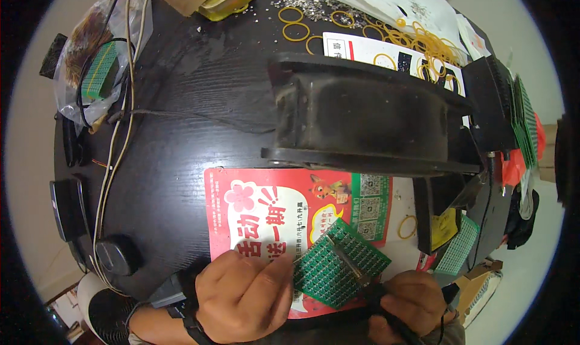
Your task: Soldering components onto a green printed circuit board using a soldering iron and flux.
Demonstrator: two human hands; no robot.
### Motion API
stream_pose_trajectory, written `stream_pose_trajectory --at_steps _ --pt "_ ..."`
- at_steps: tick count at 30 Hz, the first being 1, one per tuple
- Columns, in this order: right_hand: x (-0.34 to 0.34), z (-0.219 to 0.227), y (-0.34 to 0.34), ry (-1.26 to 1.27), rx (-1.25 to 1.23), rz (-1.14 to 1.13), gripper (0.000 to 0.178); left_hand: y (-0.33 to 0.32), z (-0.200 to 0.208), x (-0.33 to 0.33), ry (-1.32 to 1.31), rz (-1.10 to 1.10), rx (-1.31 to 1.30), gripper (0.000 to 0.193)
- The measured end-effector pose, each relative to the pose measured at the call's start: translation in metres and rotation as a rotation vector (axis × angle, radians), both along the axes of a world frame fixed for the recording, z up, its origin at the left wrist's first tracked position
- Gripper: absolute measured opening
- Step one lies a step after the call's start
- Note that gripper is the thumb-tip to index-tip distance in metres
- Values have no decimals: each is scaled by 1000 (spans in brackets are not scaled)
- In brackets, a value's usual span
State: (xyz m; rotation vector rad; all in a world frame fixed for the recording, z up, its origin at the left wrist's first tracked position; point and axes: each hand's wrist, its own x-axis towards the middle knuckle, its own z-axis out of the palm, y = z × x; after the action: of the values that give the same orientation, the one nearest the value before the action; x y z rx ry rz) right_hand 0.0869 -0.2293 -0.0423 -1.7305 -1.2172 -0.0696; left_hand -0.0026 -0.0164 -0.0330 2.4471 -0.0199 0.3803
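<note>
A green circuit board [320,275] with rows of small pads is tilted over a red and white printed sheet [226,182]. My left hand [244,296] is closed at the board's left edge, its fingertips pinching there. From the right, my right hand [414,303] grips a slim metal tool [350,261] with a dark handle. The tool tapers and lies across the board's face, its narrow end near the upper corner. Whether its tip touches the board, I cannot tell. Fingers partly hide the handle.
A large black fan-like housing [374,115] stands just beyond the board. Yellow rubber bands [423,43] and silvery bits [305,0] lie at the back. Boards [524,121] stand upright at right; another board [458,248] leans below them. Cables [125,139] run down the left.
</note>
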Motion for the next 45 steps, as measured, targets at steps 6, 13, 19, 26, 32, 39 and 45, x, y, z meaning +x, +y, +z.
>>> stream_pose_trajectory --at_steps 6,13,19,26,32,39,45 --pt "0 4 -1 -87 86 -35 25 0 5 6 4 -29 -44 25" --pt "4 39 8 168 -297 -69 28 4 1 -12 54 73 42 28" --pt "4 34 -3 99 -258 -89 28 0 7 -6 72 34 34 31" --pt "-5 18 -1 82 -102 -111 26 2 4 -7 36 24 46 31" --pt "-8 -2 5 93 62 -52 20 -1 3 -6 20 41 51 31" --pt "-2 -18 14 -85 169 -71 20 0 1 -5 2 4 47 30" --pt "-3 25 1 87 -176 -85 27 2 1 -7 14 -3 42 30"
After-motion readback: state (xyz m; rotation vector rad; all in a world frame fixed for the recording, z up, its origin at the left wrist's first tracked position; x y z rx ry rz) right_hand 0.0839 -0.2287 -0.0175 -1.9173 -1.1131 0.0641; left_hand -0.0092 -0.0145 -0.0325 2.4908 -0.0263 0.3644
